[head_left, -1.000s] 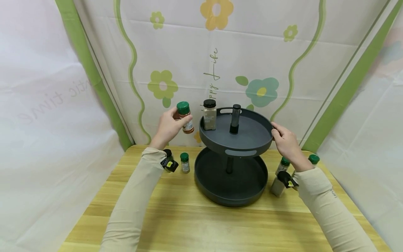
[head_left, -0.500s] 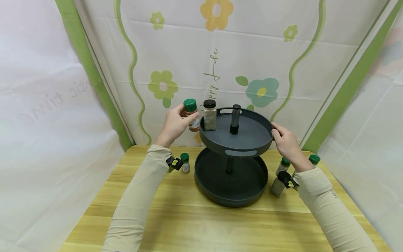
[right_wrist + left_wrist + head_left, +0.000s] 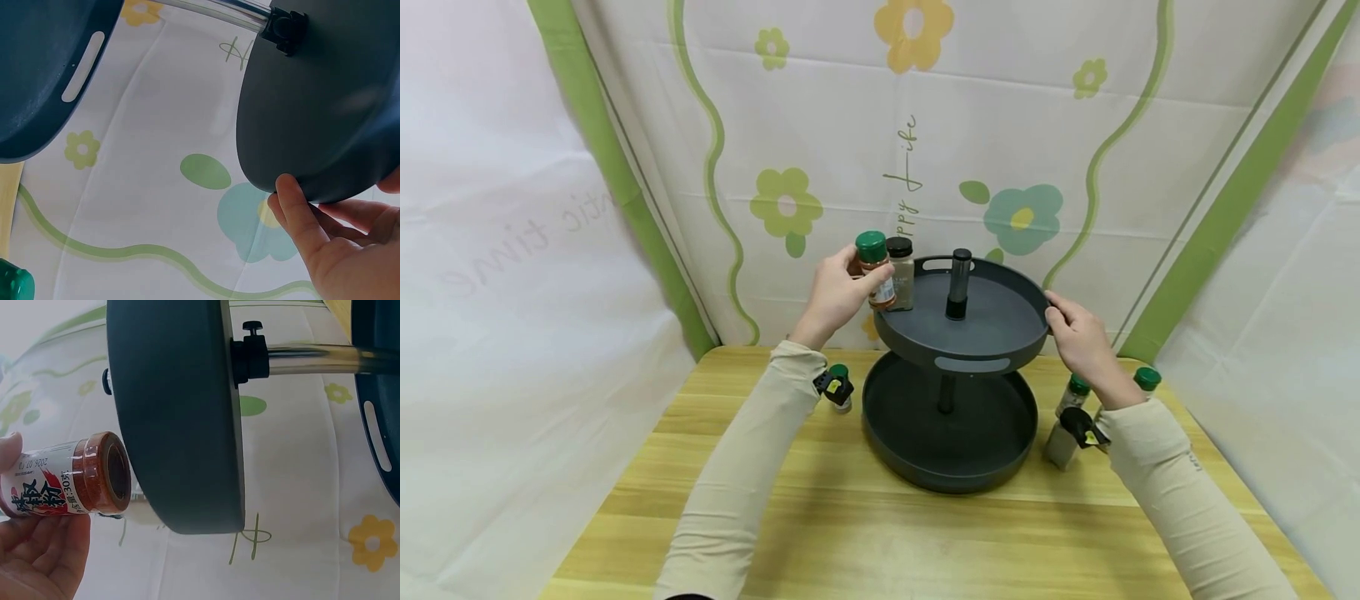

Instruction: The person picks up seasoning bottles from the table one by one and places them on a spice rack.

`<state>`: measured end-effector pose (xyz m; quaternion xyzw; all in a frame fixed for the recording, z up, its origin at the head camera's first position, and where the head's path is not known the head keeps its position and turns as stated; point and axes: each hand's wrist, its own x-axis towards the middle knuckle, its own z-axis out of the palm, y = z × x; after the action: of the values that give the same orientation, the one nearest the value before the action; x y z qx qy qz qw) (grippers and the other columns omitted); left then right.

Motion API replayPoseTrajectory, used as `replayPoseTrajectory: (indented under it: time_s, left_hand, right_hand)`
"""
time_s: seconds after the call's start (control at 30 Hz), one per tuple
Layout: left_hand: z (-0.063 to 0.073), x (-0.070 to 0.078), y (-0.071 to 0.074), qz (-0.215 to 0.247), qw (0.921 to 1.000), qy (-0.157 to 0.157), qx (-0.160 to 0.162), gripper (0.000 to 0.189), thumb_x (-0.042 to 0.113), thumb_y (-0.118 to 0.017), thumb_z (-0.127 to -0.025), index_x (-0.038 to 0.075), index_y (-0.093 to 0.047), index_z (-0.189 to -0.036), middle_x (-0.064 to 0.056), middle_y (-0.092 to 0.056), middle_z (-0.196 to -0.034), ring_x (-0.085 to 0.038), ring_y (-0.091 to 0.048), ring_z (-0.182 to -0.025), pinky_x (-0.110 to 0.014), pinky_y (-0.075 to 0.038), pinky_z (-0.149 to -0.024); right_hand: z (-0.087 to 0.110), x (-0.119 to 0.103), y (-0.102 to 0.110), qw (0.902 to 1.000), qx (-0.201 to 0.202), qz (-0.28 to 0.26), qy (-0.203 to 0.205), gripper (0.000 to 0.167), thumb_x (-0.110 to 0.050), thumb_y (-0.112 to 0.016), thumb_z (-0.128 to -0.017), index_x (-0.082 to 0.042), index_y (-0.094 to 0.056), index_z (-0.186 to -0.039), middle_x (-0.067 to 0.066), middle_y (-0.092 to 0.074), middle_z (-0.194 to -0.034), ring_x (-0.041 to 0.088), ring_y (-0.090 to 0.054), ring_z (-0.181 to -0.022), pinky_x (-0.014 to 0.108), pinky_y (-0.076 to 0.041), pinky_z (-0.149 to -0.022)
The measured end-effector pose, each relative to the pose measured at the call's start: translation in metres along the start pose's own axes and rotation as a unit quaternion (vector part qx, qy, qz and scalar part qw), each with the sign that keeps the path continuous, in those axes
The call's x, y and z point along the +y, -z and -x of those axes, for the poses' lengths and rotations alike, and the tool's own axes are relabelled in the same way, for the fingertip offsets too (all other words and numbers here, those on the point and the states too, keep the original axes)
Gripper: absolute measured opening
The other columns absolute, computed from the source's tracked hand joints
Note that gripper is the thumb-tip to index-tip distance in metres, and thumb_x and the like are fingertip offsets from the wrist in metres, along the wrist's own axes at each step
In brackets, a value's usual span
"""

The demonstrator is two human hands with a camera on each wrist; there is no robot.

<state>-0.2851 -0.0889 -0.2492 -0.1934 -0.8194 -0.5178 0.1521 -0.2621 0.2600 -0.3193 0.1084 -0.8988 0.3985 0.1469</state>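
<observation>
My left hand holds a spice jar with a green lid and red powder, thumb on one side and fingers on the other. The jar is at the left rim of the upper tray of a dark two-tier stand, overlapping a black-lidded jar that stands on that tray. In the left wrist view the held jar's base faces the tray's edge closely. My right hand grips the upper tray's right rim; in the right wrist view its fingertips press the tray's underside.
The stand's lower tray rests on the wooden table. Another green-lidded jar is partly hidden behind the left wrist camera. Several jars, including a green-lidded one, stand at the right by the right forearm. A flowered curtain hangs behind.
My left hand has moved right with the spice jar, from left of the tray to its left rim, now in front of the black-lidded jar. The right hand and the stand have stayed put.
</observation>
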Motion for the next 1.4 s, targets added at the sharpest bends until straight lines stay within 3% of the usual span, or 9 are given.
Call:
replayPoseTrajectory:
  time_s: [0.6, 1.4]
  left_hand:
    - [0.0, 0.0, -0.017, -0.013, 0.9997, 0.003, -0.022, 0.037, 0.036, -0.067, -0.088, 0.01, -0.061, -0.114, -0.005, -0.065, -0.102, -0.017, -0.06, -0.093, -0.037, -0.05, -0.08]
    - [0.002, -0.007, -0.026, -0.055, 0.9978, -0.006, -0.038, 0.031, 0.032, -0.07, -0.086, 0.007, -0.061, -0.102, -0.006, -0.064, -0.091, -0.018, -0.06, -0.08, -0.033, -0.051, -0.069]
  right_hand:
    - [0.001, -0.001, 0.0, 1.0, -0.002, -0.003, 0.0, 0.053, -0.033, -0.027, -0.104, -0.003, -0.029, -0.147, 0.026, -0.03, -0.147, 0.045, -0.049, -0.115, 0.059, -0.036, -0.095]
    - [0.001, -0.001, 0.002, 1.0, -0.001, -0.002, -0.001, 0.053, -0.033, -0.027, -0.103, -0.004, -0.03, -0.148, 0.025, -0.031, -0.147, 0.044, -0.048, -0.116, 0.059, -0.035, -0.096]
